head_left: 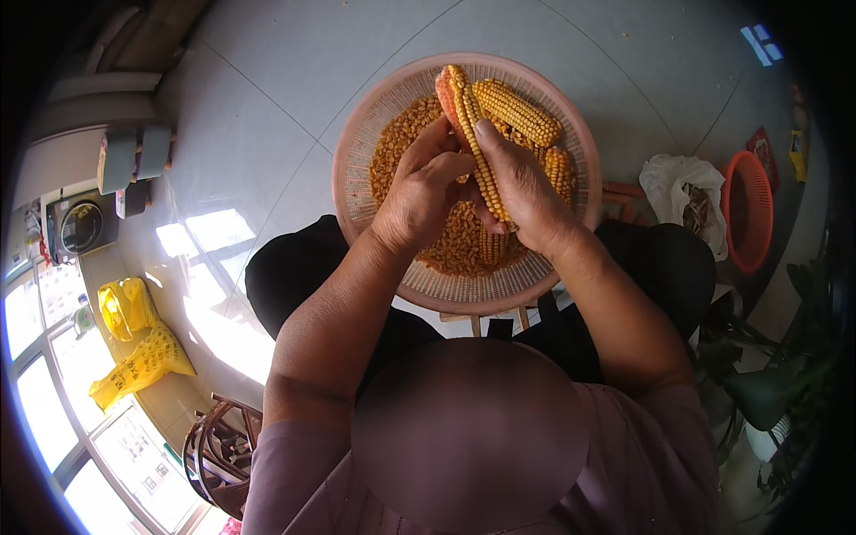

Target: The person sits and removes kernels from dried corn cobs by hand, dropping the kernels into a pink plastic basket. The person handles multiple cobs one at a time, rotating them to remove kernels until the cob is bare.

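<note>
Yellow corn cob [477,147] in two hands, perhaps three more cobs.

left hand [426,192]: fingers curled, gripping | right hand [522,192]: clasped, thumb extended

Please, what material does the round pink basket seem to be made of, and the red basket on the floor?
The round pink basket looks like moulded plastic: even matte colour, fine regular slots, smooth rim. The red basket seems plastic too, with a glossy rim and a mesh wall, though it is small here. The right hand holds a dried corn cob.
</note>
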A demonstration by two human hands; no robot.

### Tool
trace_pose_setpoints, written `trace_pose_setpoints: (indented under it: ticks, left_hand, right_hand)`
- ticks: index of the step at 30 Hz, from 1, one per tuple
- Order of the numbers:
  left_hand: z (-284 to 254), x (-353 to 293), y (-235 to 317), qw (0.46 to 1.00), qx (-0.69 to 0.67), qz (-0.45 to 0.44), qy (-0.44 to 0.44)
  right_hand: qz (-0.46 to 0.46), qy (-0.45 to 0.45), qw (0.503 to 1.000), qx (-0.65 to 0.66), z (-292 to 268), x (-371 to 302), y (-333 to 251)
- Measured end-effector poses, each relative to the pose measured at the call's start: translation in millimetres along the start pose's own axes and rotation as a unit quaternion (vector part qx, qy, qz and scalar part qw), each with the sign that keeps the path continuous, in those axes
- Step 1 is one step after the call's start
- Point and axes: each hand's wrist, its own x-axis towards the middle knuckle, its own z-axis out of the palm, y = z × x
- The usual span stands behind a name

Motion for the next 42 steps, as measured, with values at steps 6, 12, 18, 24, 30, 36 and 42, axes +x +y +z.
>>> trace_pose_setpoints:
  ticks: [6,12,18,24,30,36,42]
  left_hand:
    - [2.6,0.0,-8.9,0.997,0.057,0.013,0.051]
    - [1.2,-1.0,-4.1,1.0,0.008,0.02,0.009]
    - [5.6,-2.4,0.7,1.0,-0.019,0.022,-0.002]
    - [10.9,-3.7,-6.9,0.995,0.078,0.041,0.037]
    - [4.5,-1.1,-1.2,1.0,0.005,0.024,0.0]
    - [2.6,-2.9,-4.0,0.999,0.036,0.007,0.013]
    - [9.6,-6.6,-13.1,0.995,0.074,-0.013,0.063]
  right_hand:
    - [0.006,-0.007,1.0,-0.008,-1.4,1.0,3.7]
    - [-0.008,-0.011,1.0,0.006,-1.2,-0.3,0.0]
    - [-0.004,-0.016,1.0,-0.012,-6.0,1.7,1.4]
    - [0.002,-0.011,1.0,-0.005,-3.1,-2.3,1.1]
    - [-0.018,-0.019,1.0,0.017,-5.4,-1.2,-0.5]
    - [-0.057,0.05,0.997,0.025,3.4,1.0,-2.2]
    - [-0.074,0.088,0.993,0.042,-8.3,5.3,2.7]
